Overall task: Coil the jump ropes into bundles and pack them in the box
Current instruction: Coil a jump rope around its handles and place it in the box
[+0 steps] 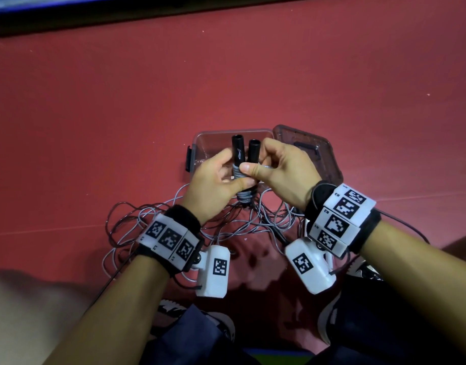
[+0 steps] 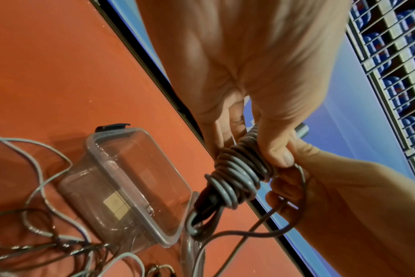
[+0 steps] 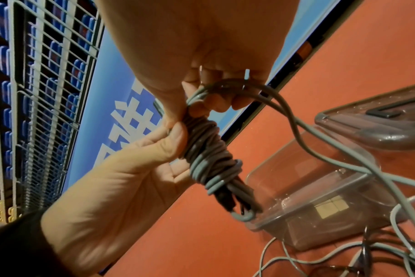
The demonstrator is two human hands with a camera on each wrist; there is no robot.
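Both forearms reach forward and meet in front of the person, wrists bent inward so the two hands face each other above the red floor [image 1: 279, 75]. The left hand [image 1: 213, 180] curls its fingers [image 2: 228, 131] round two black handles [image 1: 246, 151] held side by side and upright, its thumb pressed on the grey cord coil [image 2: 239, 168] wound tightly about their lower part. The right hand [image 1: 282, 164] sits just beside it, thumb tip touching the coil, its other fingers [image 3: 216, 101] curled over a loop of the same grey cord [image 3: 296, 127], which trails down from them. The handle tops stand clear above both sets of fingers. Directly beyond and below the fingers stands the clear plastic box [image 1: 200, 138], open on the floor, with its lid [image 1: 305, 151] lying flat to the right, touching the box's edge. Beneath the wrists, nearer the person than the fingers, loose cord [image 1: 137, 219] lies tangled in wide loops, grey strands mixed with darker ones.
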